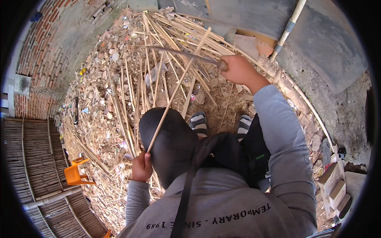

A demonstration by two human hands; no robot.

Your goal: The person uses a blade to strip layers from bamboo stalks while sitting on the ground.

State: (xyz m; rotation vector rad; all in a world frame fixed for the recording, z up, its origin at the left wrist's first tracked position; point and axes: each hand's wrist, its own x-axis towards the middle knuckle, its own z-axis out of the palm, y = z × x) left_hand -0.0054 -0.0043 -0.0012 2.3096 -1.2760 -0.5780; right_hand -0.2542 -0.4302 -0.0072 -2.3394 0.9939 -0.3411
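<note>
My left hand is closed round the lower end of a long, pale bamboo strip, which slants up and away to the right. In my right hand, raised farther forward, is the handle of a machete. Its long, dark blade points left and crosses the strip near the far end. Whether blade and strip touch, I cannot tell. Beyond them, a heap of split bamboo strips lies on the ground, and more loose strips are spread farther left.
Dry shavings and litter cover the ground around my sandalled feet. An orange plastic chair stands at the left by a bamboo-slat panel. A brick wall rises at the far left; a pole leans at the right wall.
</note>
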